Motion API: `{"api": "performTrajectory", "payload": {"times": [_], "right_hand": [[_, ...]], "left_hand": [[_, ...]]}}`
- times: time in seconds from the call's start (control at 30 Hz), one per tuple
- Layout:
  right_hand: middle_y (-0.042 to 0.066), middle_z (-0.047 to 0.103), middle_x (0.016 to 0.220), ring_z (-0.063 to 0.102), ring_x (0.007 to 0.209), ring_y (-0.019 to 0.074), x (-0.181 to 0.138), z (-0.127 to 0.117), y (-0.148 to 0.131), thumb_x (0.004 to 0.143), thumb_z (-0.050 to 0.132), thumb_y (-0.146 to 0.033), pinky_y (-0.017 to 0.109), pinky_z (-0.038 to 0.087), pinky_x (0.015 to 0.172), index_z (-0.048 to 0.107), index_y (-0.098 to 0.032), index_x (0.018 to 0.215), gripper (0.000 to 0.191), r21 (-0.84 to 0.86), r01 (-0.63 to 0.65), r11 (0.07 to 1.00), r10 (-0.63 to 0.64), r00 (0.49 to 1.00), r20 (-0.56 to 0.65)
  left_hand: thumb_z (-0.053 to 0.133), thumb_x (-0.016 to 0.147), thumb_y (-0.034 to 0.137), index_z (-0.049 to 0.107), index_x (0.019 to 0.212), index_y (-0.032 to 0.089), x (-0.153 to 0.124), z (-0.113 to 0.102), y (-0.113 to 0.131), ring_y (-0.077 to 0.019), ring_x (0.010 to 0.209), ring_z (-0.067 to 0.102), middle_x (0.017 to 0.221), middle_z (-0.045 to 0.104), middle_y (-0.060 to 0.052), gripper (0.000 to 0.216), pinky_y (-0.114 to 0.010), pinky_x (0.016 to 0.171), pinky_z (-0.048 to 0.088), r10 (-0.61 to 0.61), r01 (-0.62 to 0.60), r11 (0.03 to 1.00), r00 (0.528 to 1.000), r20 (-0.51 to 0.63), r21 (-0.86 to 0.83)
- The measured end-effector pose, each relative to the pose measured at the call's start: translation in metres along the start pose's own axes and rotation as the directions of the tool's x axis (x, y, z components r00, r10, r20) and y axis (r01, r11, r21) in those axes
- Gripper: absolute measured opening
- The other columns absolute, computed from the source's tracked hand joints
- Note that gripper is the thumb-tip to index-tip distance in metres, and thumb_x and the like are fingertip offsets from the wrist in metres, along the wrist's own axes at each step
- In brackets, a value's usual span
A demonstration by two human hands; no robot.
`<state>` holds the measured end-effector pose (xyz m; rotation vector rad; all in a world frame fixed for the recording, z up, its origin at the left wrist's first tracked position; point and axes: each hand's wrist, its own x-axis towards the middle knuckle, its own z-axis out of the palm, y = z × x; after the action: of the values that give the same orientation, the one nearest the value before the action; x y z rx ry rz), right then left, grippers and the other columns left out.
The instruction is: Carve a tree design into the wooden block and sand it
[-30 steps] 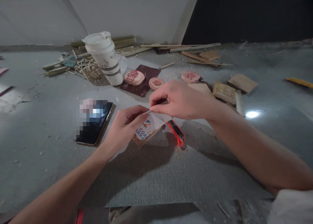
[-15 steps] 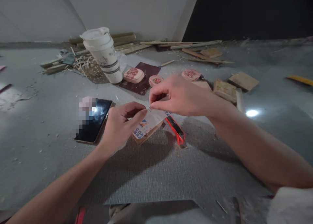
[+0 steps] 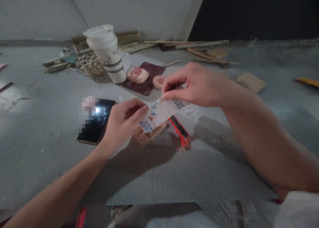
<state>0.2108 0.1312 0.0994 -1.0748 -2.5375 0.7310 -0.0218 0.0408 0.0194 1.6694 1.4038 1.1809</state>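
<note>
Item: white paper strip with blue lettering [image 3: 161, 111], held just above the grey textured mat [image 3: 159, 175] on the tabletop.
Left hand [image 3: 122, 121]: thumb and fingers pinching the strip's lower end against a small pale wooden block [image 3: 147, 135].
Right hand [image 3: 196, 85]: thumb and forefinger pinching the strip's upper end.
Beneath: orange-handled utility knife [image 3: 181, 132].
Left: black smartphone [image 3: 96, 121].
Behind: white lidded paper cup [image 3: 108, 53].
</note>
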Motion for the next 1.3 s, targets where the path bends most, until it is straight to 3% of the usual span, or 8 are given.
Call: {"api": "performTrajectory", "payload": {"times": [0.27,0.47,0.6,0.87,1.0,1.1,1.2,1.3], "right_hand": [[-0.001,0.062,0.073,0.051,0.069,0.0154,0.002,0.002,0.001,0.094,0.076,-0.041,0.037,0.030,0.068,0.078,-0.024,0.082,0.021,-0.008,-0.056,0.998,0.055,0.998,-0.030],[-0.001,0.067,0.076,0.054,0.072,0.0165,-0.005,-0.006,-0.003,0.099,0.069,-0.040,0.038,0.030,0.071,0.077,-0.024,0.084,0.023,-0.174,0.036,0.984,-0.044,0.998,-0.038],[-0.002,0.066,0.073,0.054,0.071,0.0171,-0.015,-0.011,-0.014,0.098,0.070,-0.034,0.038,0.029,0.071,0.076,-0.025,0.082,0.019,-0.146,0.002,0.989,-0.019,0.993,-0.113],[-0.001,0.067,0.076,0.056,0.072,0.0184,-0.086,-0.018,-0.034,0.100,0.074,-0.049,0.038,0.035,0.071,0.075,-0.025,0.081,0.031,-0.081,-0.113,0.990,0.096,0.978,-0.187],[0.001,0.069,0.084,0.059,0.072,0.0180,-0.147,0.000,-0.021,0.108,0.060,-0.066,0.035,0.040,0.066,0.070,-0.025,0.095,0.044,0.024,-0.280,0.960,0.275,0.917,-0.291],[0.002,0.071,0.082,0.063,0.072,0.0192,-0.176,0.029,-0.007,0.110,0.055,-0.060,0.034,0.045,0.065,0.071,-0.024,0.096,0.042,-0.001,-0.395,0.919,0.381,0.886,-0.266],[0.004,0.075,0.088,0.069,0.080,0.0216,-0.174,0.062,-0.003,0.108,0.063,-0.042,0.035,0.051,0.072,0.073,-0.023,0.098,0.024,-0.078,-0.433,0.898,0.400,0.878,-0.264],[0.009,0.078,0.118,0.072,0.112,0.0269,-0.147,0.088,-0.004,0.104,0.074,-0.035,0.042,0.057,0.098,0.075,-0.021,0.111,0.015,-0.164,-0.418,0.894,0.364,0.889,-0.279]], "left_hand": [[0.066,0.102,0.032,0.073,0.085,0.021,0.005,-0.003,-0.006,-0.0145,0.064,0.053,0.073,0.069,0.001,0.021,-0.028,0.066,0.041,0.102,-0.100,0.979,0.995,-0.002,0.178],[0.063,0.104,0.031,0.072,0.085,0.021,0.009,-0.006,-0.010,-0.0144,0.064,0.055,0.071,0.068,0.001,0.023,-0.028,0.066,0.040,0.170,-0.164,0.962,0.985,-0.010,0.217],[0.063,0.105,0.031,0.075,0.088,0.022,0.009,-0.013,-0.005,-0.0125,0.059,0.057,0.071,0.071,0.001,0.022,-0.026,0.064,0.040,0.242,-0.239,0.943,0.970,0.017,0.231],[0.071,0.099,0.039,0.085,0.093,0.024,-0.014,-0.018,0.029,-0.0166,0.066,0.067,0.082,0.083,-0.005,0.021,-0.027,0.066,0.045,0.273,-0.299,0.946,0.942,0.193,0.122],[0.078,0.095,0.039,0.087,0.090,0.025,-0.037,-0.027,0.044,-0.0167,0.068,0.069,0.082,0.084,-0.003,0.018,-0.025,0.067,0.046,0.156,-0.171,0.984,0.960,0.230,0.046],[0.081,0.092,0.041,0.085,0.079,0.022,-0.061,-0.036,0.034,-0.0143,0.059,0.060,0.069,0.076,-0.003,0.023,-0.022,0.056,0.040,-0.024,0.027,0.999,0.984,0.175,-0.017],[0.085,0.088,0.053,0.085,0.078,0.020,-0.093,-0.041,0.016,-0.0133,0.053,0.054,0.062,0.067,-0.002,0.035,-0.020,0.048,0.038,-0.228,0.236,0.960,0.971,0.065,-0.152],[0.091,0.078,0.067,0.085,0.079,0.019,-0.128,-0.037,0.007,-0.0128,0.053,0.054,0.066,0.068,-0.003,0.048,-0.020,0.046,0.042,-0.393,0.372,0.872,0.919,-0.004,-0.319]]}}
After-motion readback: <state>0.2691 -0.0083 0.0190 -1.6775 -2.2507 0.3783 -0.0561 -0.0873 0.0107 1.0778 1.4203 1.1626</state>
